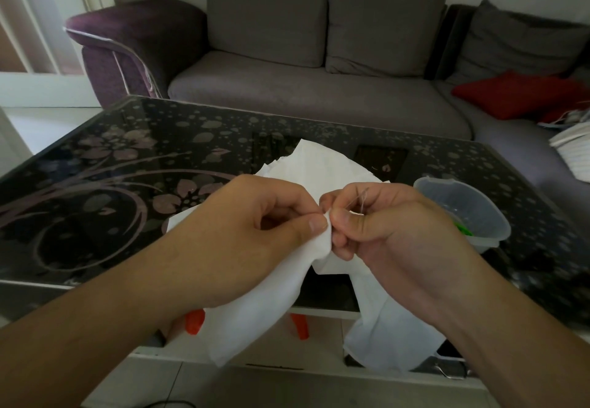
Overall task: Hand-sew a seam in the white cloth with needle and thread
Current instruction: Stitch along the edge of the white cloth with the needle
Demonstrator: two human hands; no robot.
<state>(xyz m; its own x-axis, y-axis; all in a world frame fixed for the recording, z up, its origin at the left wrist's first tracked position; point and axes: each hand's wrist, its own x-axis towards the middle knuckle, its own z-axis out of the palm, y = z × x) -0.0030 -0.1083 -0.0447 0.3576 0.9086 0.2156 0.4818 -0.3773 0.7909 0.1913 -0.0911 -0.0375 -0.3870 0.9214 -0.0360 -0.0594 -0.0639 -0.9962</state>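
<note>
The white cloth (322, 164) lies partly on the glass table and hangs down over its near edge. My left hand (255, 232) pinches a fold of the cloth between thumb and forefinger. Right beside it, my right hand (383, 228) has its fingers curled at the same fold, pinching where the needle sits; the needle itself is too small to make out. A thin pale thread (362, 200) loops over the right hand's fingers.
A dark glass table (127, 168) with a flower pattern carries a clear plastic container (463, 212) at the right. Behind stands a grey sofa (287, 88) with a red cushion (517, 94). Orange items (194, 321) show beneath the table.
</note>
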